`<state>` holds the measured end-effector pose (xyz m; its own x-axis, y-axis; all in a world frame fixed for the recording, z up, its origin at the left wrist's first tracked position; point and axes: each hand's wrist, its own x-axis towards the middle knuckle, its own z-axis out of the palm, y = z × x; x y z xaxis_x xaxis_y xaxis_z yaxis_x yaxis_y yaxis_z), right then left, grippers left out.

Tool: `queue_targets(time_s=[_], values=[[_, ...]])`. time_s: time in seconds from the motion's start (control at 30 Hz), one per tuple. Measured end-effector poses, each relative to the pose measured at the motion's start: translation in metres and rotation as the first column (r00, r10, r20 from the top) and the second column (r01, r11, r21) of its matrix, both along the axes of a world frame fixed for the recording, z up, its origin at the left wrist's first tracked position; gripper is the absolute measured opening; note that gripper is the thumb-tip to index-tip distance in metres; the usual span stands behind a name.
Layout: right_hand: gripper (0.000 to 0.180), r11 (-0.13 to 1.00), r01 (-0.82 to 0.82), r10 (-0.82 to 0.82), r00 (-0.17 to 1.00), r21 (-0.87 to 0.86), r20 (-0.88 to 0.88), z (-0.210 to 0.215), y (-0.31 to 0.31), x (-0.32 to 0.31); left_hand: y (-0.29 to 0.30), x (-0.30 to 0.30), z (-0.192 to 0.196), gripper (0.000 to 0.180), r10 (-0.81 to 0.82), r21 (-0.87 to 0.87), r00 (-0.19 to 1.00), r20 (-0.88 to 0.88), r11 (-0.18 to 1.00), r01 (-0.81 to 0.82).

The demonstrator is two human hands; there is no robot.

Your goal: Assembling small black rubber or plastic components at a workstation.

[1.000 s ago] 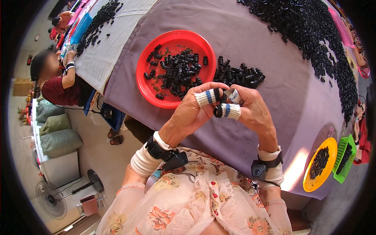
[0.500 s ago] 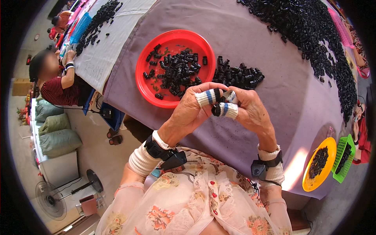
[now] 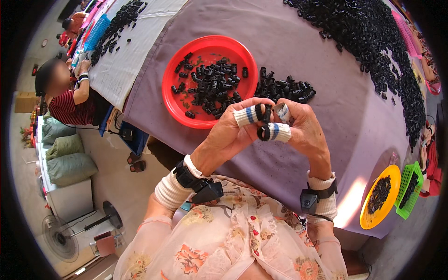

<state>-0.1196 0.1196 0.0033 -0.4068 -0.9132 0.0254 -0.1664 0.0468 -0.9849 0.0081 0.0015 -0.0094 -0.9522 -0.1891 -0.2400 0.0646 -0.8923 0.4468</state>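
Note:
My left hand (image 3: 227,129) is closed in a pinch on a small black plastic piece (image 3: 267,113), a short ribbed cylinder, with a knitted white and blue cover on the thumb. Beside it, my right hand (image 3: 304,125) has curled fingers, a similar thumb cover and a pale wrap on the index finger. Whatever lies inside those right fingers is hidden. Just beyond both hands, a round red tray (image 3: 171,100) holds many like black pieces. A loose pile of black pieces (image 3: 287,90) lies to the tray's right, on the purple-grey cloth.
A large black heap (image 3: 359,28) spreads over the far right of the table (image 3: 224,18). At the right edge are a yellow plate (image 3: 368,219) and a green basket (image 3: 403,212), both holding dark pieces. A co-worker (image 3: 70,100) sits at the left; a fan (image 3: 63,238) stands lower left.
My right hand has drawn slightly right, its fingertips parting from the left hand's. The black piece in my left fingers now shows more plainly.

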Motion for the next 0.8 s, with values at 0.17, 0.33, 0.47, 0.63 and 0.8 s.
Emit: queue_targets(time_s=[0.17, 0.33, 0.47, 0.63, 0.8], values=[[0.037, 0.998, -0.043, 0.043, 0.999, 0.055, -0.005, -0.0012, -0.0013, 0.0004, -0.0009, 0.002, -0.0011, 0.031, 0.014, 0.008, 1.0, 0.014, 1.0, -0.014], [0.04, 0.998, -0.041, 0.043, 0.999, 0.047, -0.031, -0.0071, -0.0023, -0.0003, -0.0004, 0.0021, -0.0019, 0.03, 0.006, 0.028, 1.0, 0.018, 1.0, -0.006], [0.042, 0.996, -0.049, 0.051, 0.998, 0.073, -0.029, -0.0038, -0.0023, -0.0011, 0.0, 0.0019, -0.0016, 0.029, -0.003, 0.035, 1.0, 0.024, 0.999, 0.002], [0.043, 0.994, -0.063, 0.062, 0.998, 0.094, 0.012, -0.0062, -0.0005, -0.001, 0.0001, 0.0011, -0.0008, 0.029, -0.016, 0.034, 1.0, 0.013, 0.999, 0.016], [0.039, 0.995, -0.073, 0.069, 0.997, 0.075, 0.047, -0.0079, -0.0003, 0.0034, 0.0032, 0.0008, -0.0001, 0.024, 0.03, -0.02, 0.999, 0.043, 0.999, -0.029]])
